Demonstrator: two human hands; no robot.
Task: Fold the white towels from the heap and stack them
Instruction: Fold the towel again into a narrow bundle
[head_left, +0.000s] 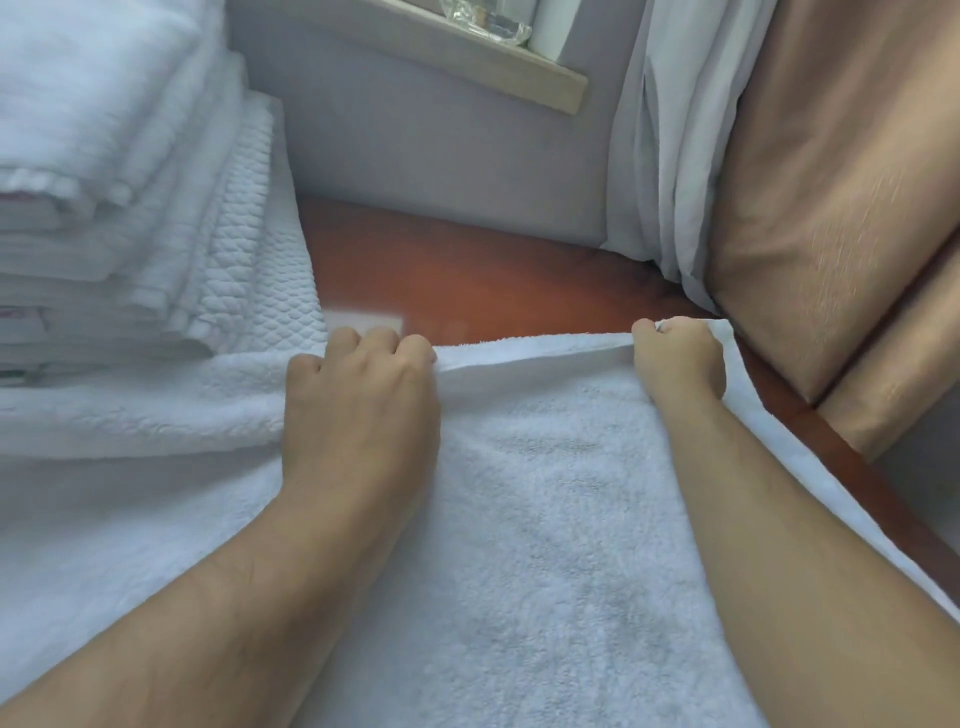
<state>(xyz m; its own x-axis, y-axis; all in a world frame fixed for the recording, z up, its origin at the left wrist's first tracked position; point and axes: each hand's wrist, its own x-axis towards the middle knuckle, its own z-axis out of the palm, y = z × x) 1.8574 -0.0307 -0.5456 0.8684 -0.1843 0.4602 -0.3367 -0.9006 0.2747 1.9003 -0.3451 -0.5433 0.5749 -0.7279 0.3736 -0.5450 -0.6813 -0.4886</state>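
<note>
A white terry towel (545, 519) lies spread over the reddish-brown table (467, 280) in front of me. My left hand (363, 395) grips its far edge near the left end of the hem, fingers curled under. My right hand (680, 358) pinches the same edge at the far right corner. The hem between the two hands is pulled taut. A tall stack of folded white towels (119, 208) stands at the left, its lower layers quilted. More white towel cloth (130, 415) lies under and to the left of my left hand.
A grey upholstered wall (441, 145) closes the back, with a wooden ledge (467, 57) carrying clear plastic. White curtain folds (670, 156) and tan cushions (841, 208) crowd the right side. Bare table shows between the stack and the cushions.
</note>
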